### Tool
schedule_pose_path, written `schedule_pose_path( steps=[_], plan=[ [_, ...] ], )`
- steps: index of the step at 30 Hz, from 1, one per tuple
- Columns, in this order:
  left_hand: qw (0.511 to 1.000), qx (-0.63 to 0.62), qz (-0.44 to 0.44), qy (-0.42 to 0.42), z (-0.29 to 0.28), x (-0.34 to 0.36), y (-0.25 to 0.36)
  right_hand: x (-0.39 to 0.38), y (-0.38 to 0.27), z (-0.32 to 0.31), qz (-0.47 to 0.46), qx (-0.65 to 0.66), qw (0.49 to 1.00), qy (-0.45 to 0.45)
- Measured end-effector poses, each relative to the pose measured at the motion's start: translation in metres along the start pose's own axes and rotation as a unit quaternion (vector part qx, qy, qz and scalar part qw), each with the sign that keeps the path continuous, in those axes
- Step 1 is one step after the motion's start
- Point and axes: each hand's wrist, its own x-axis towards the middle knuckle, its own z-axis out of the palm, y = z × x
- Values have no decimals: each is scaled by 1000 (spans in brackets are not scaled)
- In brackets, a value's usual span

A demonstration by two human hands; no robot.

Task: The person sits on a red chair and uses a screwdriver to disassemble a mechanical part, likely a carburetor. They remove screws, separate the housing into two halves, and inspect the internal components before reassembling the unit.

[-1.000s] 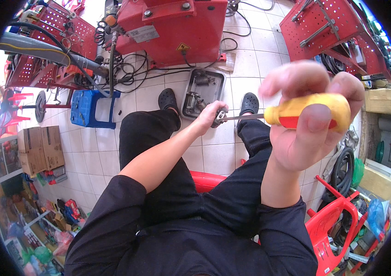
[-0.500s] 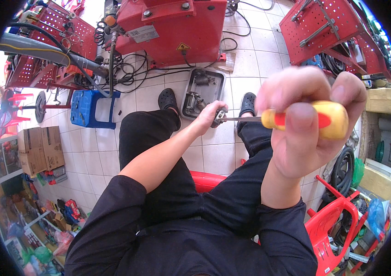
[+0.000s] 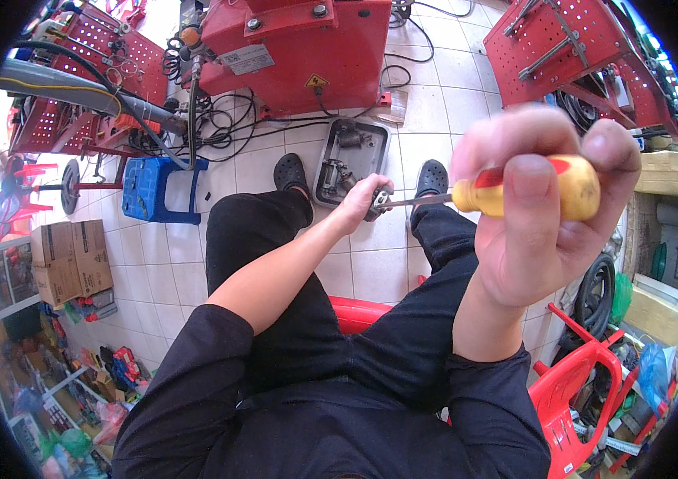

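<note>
My left hand [image 3: 363,203] grips a small dark metal part [image 3: 380,204] with a bright fitting, just over the near right corner of a grey tray [image 3: 387,140] of metal parts [image 3: 343,175] on the floor. A yellow-and-red screwdriver [image 3: 570,191] lies in my right hand [image 3: 546,247], fingers curled round the handle and thumb pressed on it. Its shaft points left to the part in my left hand, its tip meeting or very near the bright fitting; exact contact is hard to tell.
A red machine [image 3: 299,56] with cables stands ahead, between red pegboard racks [image 3: 538,48]. A blue stool [image 3: 143,188] and cardboard boxes [image 3: 67,255] are at left; a red chair [image 3: 578,407], tyres [image 3: 594,295] and clutter are at right. My feet flank the tray.
My right fingers and thumb have shifted on the screwdriver, and its handle has turned, so the red marking now sits higher. My left hand stays in place.
</note>
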Motion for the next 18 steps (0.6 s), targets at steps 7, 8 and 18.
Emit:
schedule_pose_path(
  steps=[7,8,18],
  plan=[
    [1000,-17,-17,16,8,-9,10,0,3,-5,53,152,987,-20],
    [999,-13,0,35,10,-10,10,0,6,-2,29,142,989,-29],
    [1000,4,-11,10,2,-2,3,-3,3,-6,24,110,994,-14]
  ],
)
